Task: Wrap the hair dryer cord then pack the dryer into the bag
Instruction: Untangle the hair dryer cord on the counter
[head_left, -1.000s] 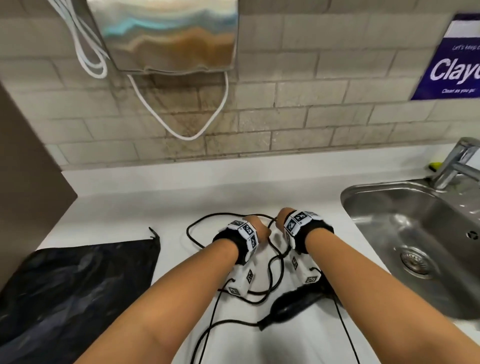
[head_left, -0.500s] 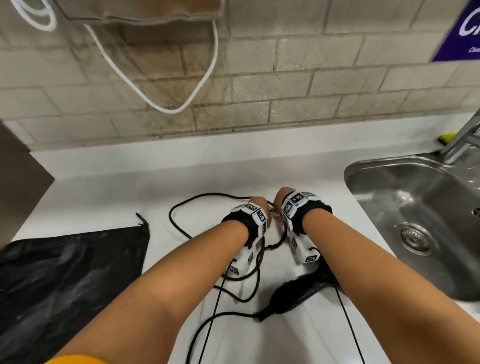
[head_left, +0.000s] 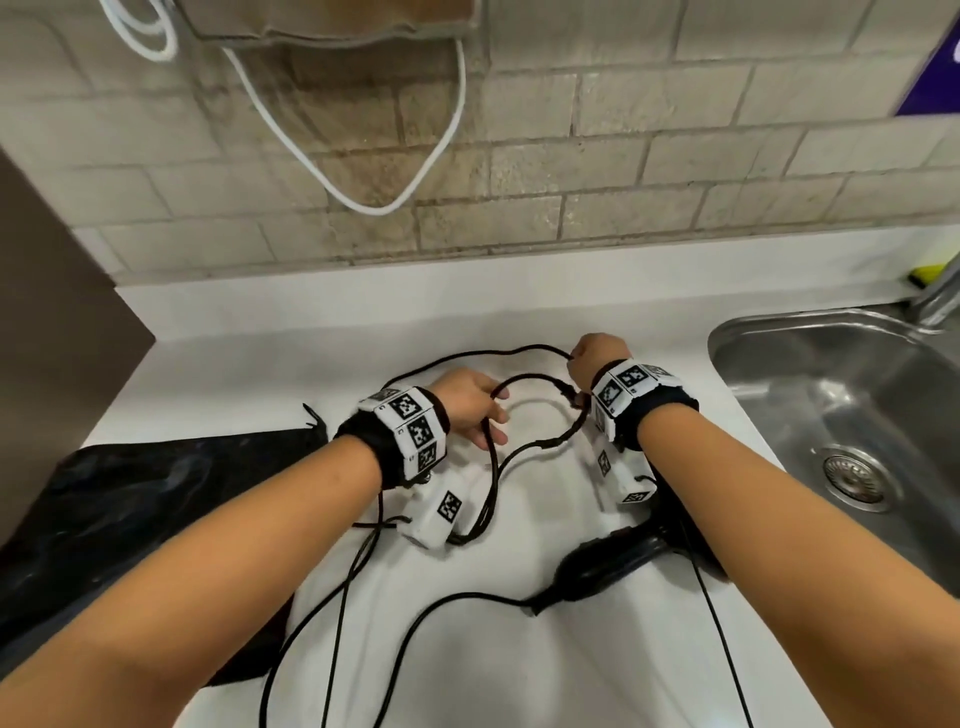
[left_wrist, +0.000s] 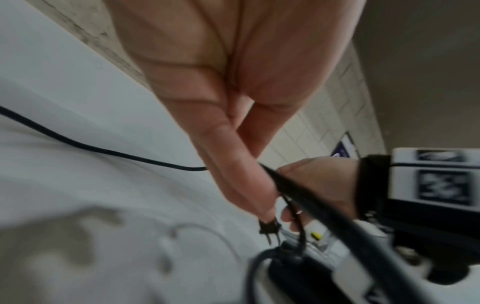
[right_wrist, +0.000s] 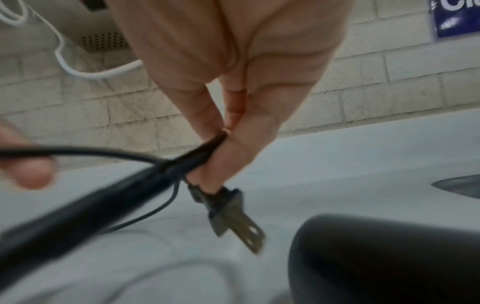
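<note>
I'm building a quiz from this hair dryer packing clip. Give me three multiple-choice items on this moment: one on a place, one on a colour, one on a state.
1. Where does the bag lie?
A. in the sink
B. on the counter, left of the hands
C. hung on the wall

2. What colour is the dryer's cord?
A. black
B. white
C. yellow

3. What is the right hand doing?
A. resting flat on the counter
B. turning the tap
C. pinching the cord near its plug

Answers: 1 B, the head view shows it flat beside the left forearm. 2 A, it is black in every view. 3 C, the right wrist view shows fingers closed on the cord above the plug.
</note>
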